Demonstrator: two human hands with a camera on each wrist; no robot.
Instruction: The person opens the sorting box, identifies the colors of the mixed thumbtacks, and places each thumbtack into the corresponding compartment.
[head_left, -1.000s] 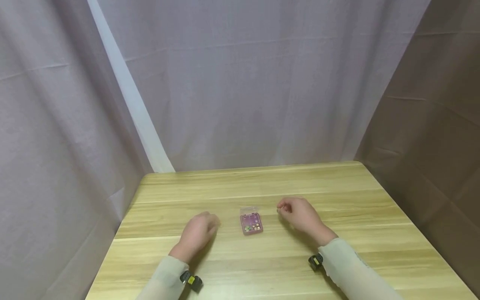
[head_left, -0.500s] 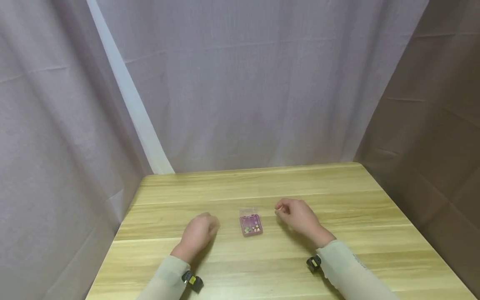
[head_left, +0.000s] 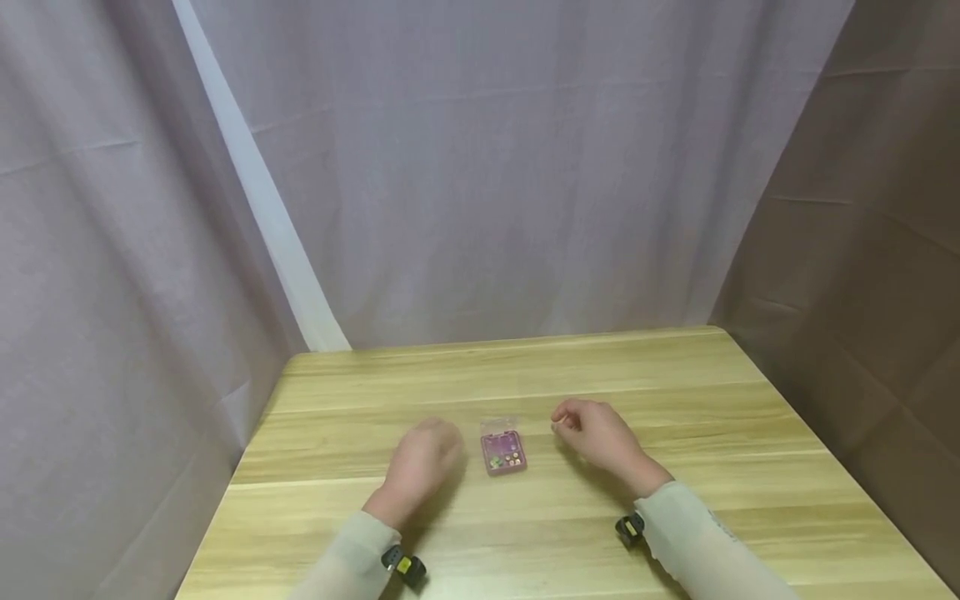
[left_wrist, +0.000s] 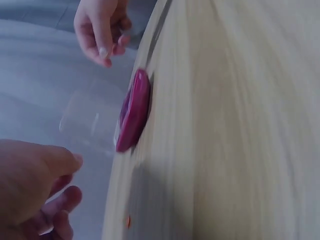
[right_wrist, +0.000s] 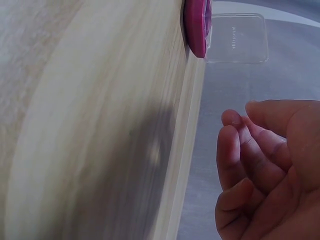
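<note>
A small purple-pink compartment box (head_left: 504, 452) lies on the table with its clear lid (head_left: 499, 423) raised at the back. Several tiny green and gold-coloured pieces (head_left: 513, 457) sit in its front compartments. My left hand (head_left: 422, 462), blurred, hovers just left of the box. In the left wrist view its thumb and fingers stand apart, loosely bent, with nothing visible between them. To the box's right is my right hand (head_left: 600, 433), fingers loosely bent. The right wrist view shows a small gap between thumb and index fingertips (right_wrist: 231, 118), with no object seen there.
A tiny orange piece (left_wrist: 128, 221) rests on the wooden table (head_left: 570, 542) below my left hand. Grey curtains (head_left: 487, 183) hang behind and to the left of the table, with a brown one (head_left: 862, 275) at the right.
My left hand has moved right, closer to the box. My right hand has barely shifted, and the box stays where it was with its lid open.
</note>
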